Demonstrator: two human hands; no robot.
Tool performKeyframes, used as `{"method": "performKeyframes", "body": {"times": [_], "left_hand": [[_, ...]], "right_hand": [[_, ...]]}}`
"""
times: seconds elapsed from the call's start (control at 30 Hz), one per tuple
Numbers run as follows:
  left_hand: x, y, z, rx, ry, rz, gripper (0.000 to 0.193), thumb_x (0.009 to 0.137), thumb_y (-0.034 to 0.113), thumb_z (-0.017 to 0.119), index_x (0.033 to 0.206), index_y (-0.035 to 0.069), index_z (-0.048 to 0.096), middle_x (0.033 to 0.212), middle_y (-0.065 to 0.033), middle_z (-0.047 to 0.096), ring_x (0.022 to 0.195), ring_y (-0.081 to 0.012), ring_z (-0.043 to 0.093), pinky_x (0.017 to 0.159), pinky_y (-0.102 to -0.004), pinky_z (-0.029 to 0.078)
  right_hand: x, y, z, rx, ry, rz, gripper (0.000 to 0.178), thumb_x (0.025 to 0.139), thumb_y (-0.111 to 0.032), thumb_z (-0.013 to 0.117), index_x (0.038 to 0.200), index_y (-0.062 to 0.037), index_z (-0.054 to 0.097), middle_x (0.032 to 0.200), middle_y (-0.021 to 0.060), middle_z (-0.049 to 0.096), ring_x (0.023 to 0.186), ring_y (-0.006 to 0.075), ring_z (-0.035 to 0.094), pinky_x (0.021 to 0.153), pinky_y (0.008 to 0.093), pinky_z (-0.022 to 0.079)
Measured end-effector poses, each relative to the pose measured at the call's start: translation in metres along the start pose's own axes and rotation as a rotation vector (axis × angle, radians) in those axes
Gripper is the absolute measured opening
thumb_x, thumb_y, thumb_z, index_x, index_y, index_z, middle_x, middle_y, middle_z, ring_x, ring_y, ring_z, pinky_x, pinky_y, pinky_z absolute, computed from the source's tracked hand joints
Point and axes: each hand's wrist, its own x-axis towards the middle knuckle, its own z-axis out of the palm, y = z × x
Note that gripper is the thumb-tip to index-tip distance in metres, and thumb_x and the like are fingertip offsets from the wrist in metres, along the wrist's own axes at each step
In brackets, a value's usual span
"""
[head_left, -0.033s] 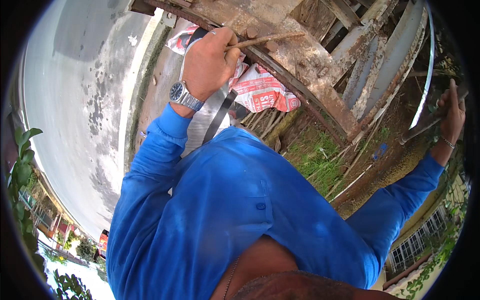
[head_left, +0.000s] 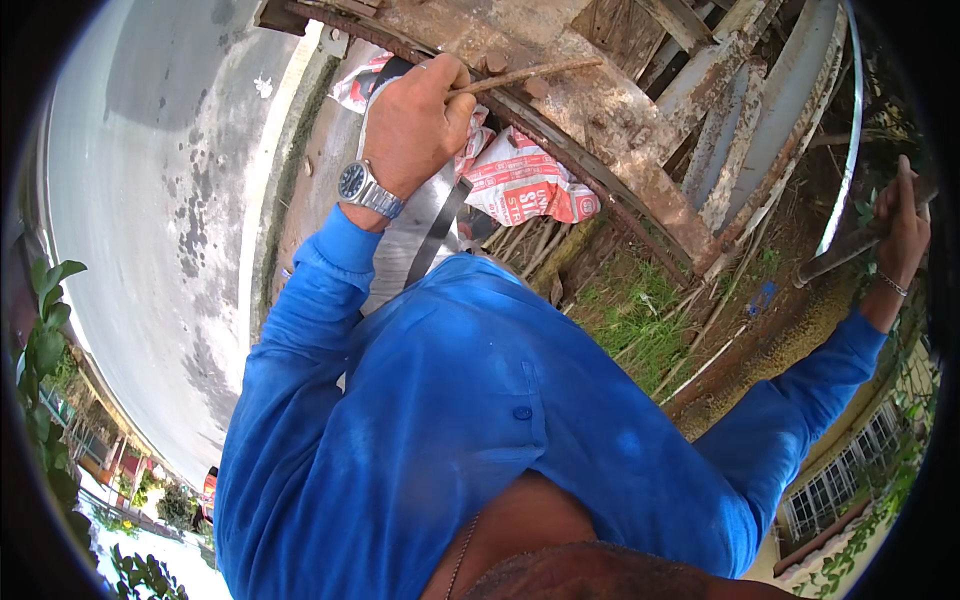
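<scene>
My left hand [head_left: 415,125], with a steel watch on its wrist, is closed on a thin brown rod [head_left: 540,74]. Rust-coloured and slightly bent, the rod reaches right over a rusty, pitted metal plate [head_left: 615,115], next to two round rusted stubs [head_left: 493,62]. Far to the right, my right hand [head_left: 903,222] grips a dark, round bar-shaped tool [head_left: 840,255]; its index finger points up and away. What kind of tool it is cannot be made out. A curved, shiny strip [head_left: 853,130] comes down close to the bar's lower end.
Below the plate's rusty edge lies a red-and-white printed sack [head_left: 530,180]. Flaking metal beams [head_left: 740,140] stand at the upper right. Grass [head_left: 635,330] and bare soil are beneath. A grey paved road [head_left: 150,200] with a pale kerb [head_left: 275,160] runs along the left.
The view has shifted very slightly, and the dark bar's free end sits a touch further left. Both hands keep their hold.
</scene>
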Motion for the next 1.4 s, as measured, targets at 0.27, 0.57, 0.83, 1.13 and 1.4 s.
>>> {"method": "performKeyframes", "body": {"times": [0.27, 0.57, 0.83, 1.13, 1.4], "left_hand": [[-0.004, 0.002, 0.019, 0.119, 0.110, 0.075, 0.020, 0.086, 0.027, 0.069, 0.091, 0.007, 0.068, 0.080, -0.0144, 0.069, 0.072, -0.0347, 0.067, 0.063, -0.0449, 0.052], [0.002, 0.003, 0.023, 0.195, 0.037, -0.042, 0.017, 0.083, 0.023, 0.072, 0.098, 0.016, 0.073, 0.084, -0.0098, 0.071, 0.074, -0.0322, 0.068, 0.061, -0.0411, 0.052], [0.003, 0.001, 0.026, 0.165, 0.076, 0.034, 0.014, 0.082, 0.025, 0.072, 0.078, 0.013, 0.065, 0.074, -0.0050, 0.066, 0.064, -0.0291, 0.066, 0.053, -0.0409, 0.050], [0.003, -0.002, 0.023, 0.172, 0.056, 0.042, 0.017, 0.081, 0.028, 0.075, 0.079, 0.014, 0.065, 0.075, -0.0036, 0.065, 0.064, -0.0275, 0.065, 0.051, -0.0394, 0.050], [0.002, 0.000, 0.021, 0.216, 0.023, 0.034, 0.017, 0.081, 0.029, 0.075, 0.080, 0.014, 0.066, 0.076, -0.0045, 0.066, 0.063, -0.0278, 0.065, 0.051, -0.0395, 0.050]], "right_hand": [[-0.082, 0.047, -0.017, -0.501, 0.060, -0.081, 0.040, 0.092, -0.043, 0.074, 0.091, -0.0040, 0.071, 0.069, -0.0038, 0.057, 0.068, 0.0051, 0.050, 0.060, 0.0265, 0.043], [-0.028, 0.096, 0.002, -0.998, -0.148, -0.449, 0.015, 0.085, -0.015, 0.063, 0.100, -0.0123, 0.063, 0.095, 0.0143, 0.068, 0.086, 0.0404, 0.064, 0.073, 0.0453, 0.052], [0.055, 0.139, -0.005, -1.115, -0.292, -0.680, 0.027, 0.079, -0.006, 0.060, 0.105, -0.0118, 0.063, 0.103, 0.0092, 0.069, 0.097, 0.0348, 0.065, 0.084, 0.0445, 0.049], [0.080, 0.129, 0.052, -1.032, -0.441, -0.685, 0.014, 0.081, -0.007, 0.060, 0.095, -0.0100, 0.055, 0.091, 0.0111, 0.061, 0.091, 0.0378, 0.062, 0.077, 0.0451, 0.047], [0.079, 0.118, 0.077, -0.900, -0.503, -0.635, 0.016, 0.082, -0.007, 0.064, 0.097, -0.0068, 0.058, 0.094, 0.0148, 0.064, 0.094, 0.0414, 0.062, 0.076, 0.0476, 0.049]]}}
